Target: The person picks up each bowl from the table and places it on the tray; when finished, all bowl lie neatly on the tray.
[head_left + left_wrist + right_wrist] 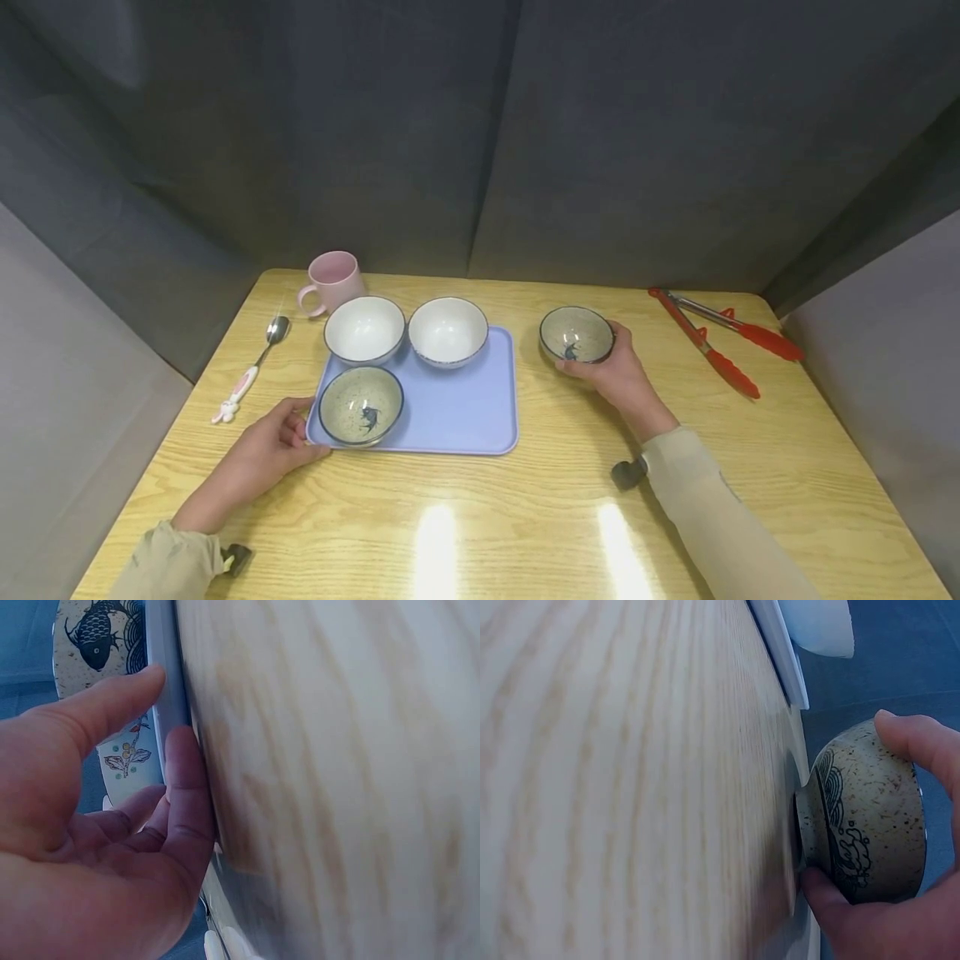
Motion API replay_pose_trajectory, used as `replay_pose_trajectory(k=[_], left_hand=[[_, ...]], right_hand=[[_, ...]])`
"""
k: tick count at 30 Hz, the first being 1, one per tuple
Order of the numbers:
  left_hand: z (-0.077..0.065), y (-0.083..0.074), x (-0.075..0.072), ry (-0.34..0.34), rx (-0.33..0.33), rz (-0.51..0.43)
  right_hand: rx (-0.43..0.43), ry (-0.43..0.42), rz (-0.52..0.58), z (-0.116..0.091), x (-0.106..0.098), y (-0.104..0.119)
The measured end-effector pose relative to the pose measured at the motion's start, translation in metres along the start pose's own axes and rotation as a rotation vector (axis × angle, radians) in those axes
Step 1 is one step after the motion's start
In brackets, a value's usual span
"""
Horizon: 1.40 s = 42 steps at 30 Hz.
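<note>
My right hand (611, 367) grips a speckled beige bowl (576, 333) with a dark rim, right of the tray. The thumb is on its near side and fingers curl round its right side. In the right wrist view, the bowl (877, 817) has its foot close to the tabletop; I cannot tell whether they touch. My left hand (270, 446) holds the front-left corner of a light blue tray (465, 417), thumb at the front edge and fingers at the left. On the tray are a matching speckled bowl (360, 404) and two white bowls, one left (365, 329) and one right (448, 331).
A pink mug (335, 282) stands behind the tray's left end. Left of the tray lies a spoon (255, 367) with a white rabbit handle. Red-tipped tongs (708, 333) lie spread at the right. Dark cloth (480, 142) hangs behind the wooden table (525, 517).
</note>
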<state>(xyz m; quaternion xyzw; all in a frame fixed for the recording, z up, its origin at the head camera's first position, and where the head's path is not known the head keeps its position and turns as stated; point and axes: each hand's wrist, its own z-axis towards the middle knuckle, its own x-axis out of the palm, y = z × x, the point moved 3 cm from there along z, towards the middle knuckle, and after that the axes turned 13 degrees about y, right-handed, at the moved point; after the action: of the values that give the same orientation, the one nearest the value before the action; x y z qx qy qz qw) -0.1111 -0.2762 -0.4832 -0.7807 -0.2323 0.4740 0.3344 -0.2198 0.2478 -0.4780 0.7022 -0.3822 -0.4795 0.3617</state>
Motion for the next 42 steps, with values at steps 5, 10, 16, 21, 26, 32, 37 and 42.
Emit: replay_pose_trajectory(k=[5, 10, 16, 21, 26, 32, 37, 42], left_hand=[[0.001, 0.001, 0.001, 0.003, -0.009, -0.001], [0.001, 0.001, 0.0, -0.003, 0.007, 0.0], [0.001, 0.001, 0.0, -0.002, 0.004, 0.0], [0.001, 0.001, 0.0, -0.007, 0.013, 0.004], [0.0, 0.001, 0.0, -0.005, 0.004, 0.007], [0.0, 0.002, 0.001, -0.004, 0.01, 0.007], [0.0, 0.001, 0.001, -0.004, 0.009, 0.005], [0.0, 0.001, 0.0, -0.003, 0.004, 0.004]], right_hand=[[0.003, 0.012, 0.032, -0.003, -0.001, 0.0], [-0.002, 0.016, 0.037, -0.005, -0.001, -0.001], [-0.017, 0.023, 0.02, -0.009, 0.001, -0.002], [-0.022, 0.024, 0.008, -0.012, 0.002, -0.002], [-0.026, 0.027, 0.003, -0.015, 0.004, -0.002], [-0.027, 0.043, 0.018, -0.021, 0.008, -0.001], [-0.036, 0.053, 0.025, -0.027, 0.013, 0.001], [-0.048, 0.065, 0.034, -0.033, 0.017, 0.002]])
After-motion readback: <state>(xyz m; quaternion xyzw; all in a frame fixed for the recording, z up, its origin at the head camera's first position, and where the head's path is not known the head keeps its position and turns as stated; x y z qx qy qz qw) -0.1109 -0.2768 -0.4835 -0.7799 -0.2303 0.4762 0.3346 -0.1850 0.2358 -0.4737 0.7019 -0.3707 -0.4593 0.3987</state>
